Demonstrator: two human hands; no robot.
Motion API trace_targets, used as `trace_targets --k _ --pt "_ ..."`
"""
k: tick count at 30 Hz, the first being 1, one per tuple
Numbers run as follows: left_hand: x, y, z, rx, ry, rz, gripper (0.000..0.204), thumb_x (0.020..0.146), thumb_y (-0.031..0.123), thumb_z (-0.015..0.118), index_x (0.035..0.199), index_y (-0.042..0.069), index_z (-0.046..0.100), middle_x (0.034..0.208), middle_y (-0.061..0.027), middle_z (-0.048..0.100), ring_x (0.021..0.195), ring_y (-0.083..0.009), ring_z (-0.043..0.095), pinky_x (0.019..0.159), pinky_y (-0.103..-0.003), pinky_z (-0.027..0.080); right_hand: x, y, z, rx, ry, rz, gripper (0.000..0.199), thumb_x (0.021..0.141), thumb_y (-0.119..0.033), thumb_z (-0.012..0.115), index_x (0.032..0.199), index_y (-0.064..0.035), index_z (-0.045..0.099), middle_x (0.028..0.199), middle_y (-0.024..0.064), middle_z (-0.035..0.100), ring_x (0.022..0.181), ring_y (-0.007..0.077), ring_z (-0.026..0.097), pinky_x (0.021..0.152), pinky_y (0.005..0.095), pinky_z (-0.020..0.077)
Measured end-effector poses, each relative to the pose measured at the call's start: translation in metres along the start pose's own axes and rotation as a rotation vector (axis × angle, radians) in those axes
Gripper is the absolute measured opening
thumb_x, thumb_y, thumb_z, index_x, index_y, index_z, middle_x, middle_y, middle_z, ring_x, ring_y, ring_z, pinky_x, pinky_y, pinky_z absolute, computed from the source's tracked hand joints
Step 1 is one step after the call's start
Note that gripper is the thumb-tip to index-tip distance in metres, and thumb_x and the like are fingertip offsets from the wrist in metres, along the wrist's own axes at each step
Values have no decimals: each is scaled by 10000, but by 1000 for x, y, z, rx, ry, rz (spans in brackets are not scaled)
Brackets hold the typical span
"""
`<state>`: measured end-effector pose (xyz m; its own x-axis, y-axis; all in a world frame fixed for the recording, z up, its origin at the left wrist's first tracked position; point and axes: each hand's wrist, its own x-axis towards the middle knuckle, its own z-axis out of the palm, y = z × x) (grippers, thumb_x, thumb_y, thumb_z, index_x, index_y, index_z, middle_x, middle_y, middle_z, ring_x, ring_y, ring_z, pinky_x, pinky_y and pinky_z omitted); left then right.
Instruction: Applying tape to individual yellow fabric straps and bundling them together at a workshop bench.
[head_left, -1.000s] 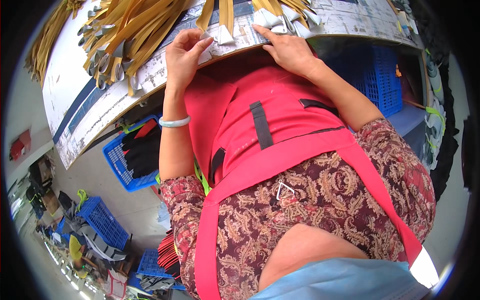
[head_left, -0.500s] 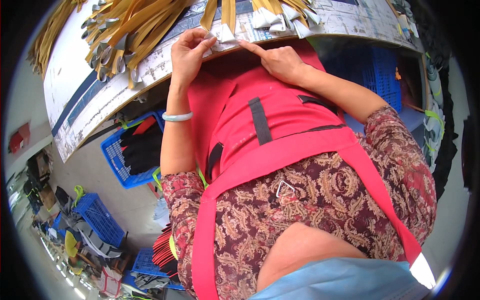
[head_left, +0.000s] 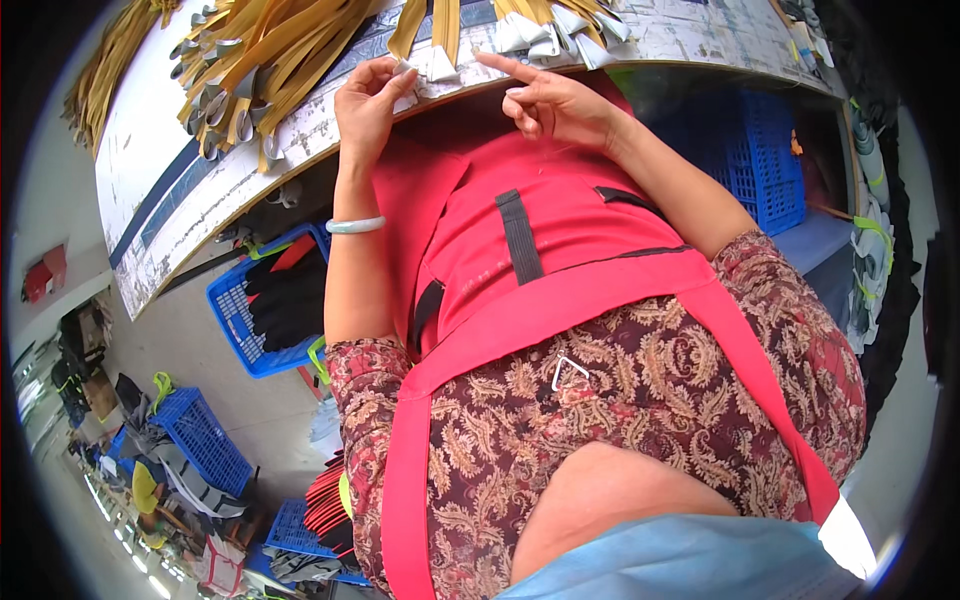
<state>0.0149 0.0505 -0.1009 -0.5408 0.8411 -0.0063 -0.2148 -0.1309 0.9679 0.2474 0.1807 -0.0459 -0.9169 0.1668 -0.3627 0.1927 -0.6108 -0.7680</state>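
The scuffed white table (head_left: 135, 190) curves across the top of your view, its near edge just in front of your bright red apron (head_left: 590, 225). Under that edge, to the right, stands a blue plastic crate (head_left: 768, 165). Toward the table's left corner lies a thick pile of long mustard-yellow fabric strips (head_left: 285, 45), their looped grey-white ends facing the near edge; right of its middle, a smaller fan of mustard strips with white folded ends (head_left: 540, 38) lies near the same edge. Your right hand (head_left: 560, 105) has changed most: half a second ago its index fingertip was down at the near edge, just beside the middle strip's end; now it is raised, the index stretched out toward the gap before the fan, the other fingers loosely curled, grasping nothing you can see. Whether that fingertip touches the table, you cannot tell. Your left hand (head_left: 370, 100) stays where it was, thumb and forefinger pinching the pale end of a single mustard strip (head_left: 408, 30) at the near edge, so that end is now steadied by this hand alone. Just right of it, the middle mustard strip (head_left: 446, 25) lies free, its white folded tip (head_left: 441, 66) close to the edge, touched by neither hand.
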Motion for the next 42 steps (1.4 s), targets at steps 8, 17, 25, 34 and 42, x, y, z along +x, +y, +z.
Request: trace_targets --k 8,17,25,34,42 --pt "2 -2 1 29 6 57 153 840 8 731 971 -9 654 868 -21 673 779 -81 630 723 -211 524 26 5 11 -1055 394 -442 211 924 -235 647 977 -36 690 797 30 647 664 92 574 623 240 474" --pt "1 -3 6 9 6 77 146 839 12 733 961 -4 654 848 -15 669 761 -73 625 696 -202 516 66 -8 8 -1263 331 -252 204 864 -227 669 905 -27 668 785 76 671 670 173 623 635 309 514" --pt "1 -5 9 32 13 111 148 834 35 745 951 2 660 829 -11 669 734 -64 609 680 -194 503 72 -18 9 -1130 344 -46 178 836 -198 688 889 -29 668 707 58 659 552 129 619 515 282 511" --pt "2 -7 9 42 18 131 156 828 55 754 946 4 665 826 -11 676 732 -63 611 677 -197 499 72 -17 9 -1236 283 -97 218 854 -225 703 867 -17 636 683 38 601 547 116 566 499 270 484" --pt "5 -11 6 70 21 124 168 827 64 757 957 4 668 831 -17 683 739 -70 621 679 -201 504 76 -2 2 -1492 270 -445 213 843 -227 708 856 -26 639 702 91 656 557 157 632 554 318 514"
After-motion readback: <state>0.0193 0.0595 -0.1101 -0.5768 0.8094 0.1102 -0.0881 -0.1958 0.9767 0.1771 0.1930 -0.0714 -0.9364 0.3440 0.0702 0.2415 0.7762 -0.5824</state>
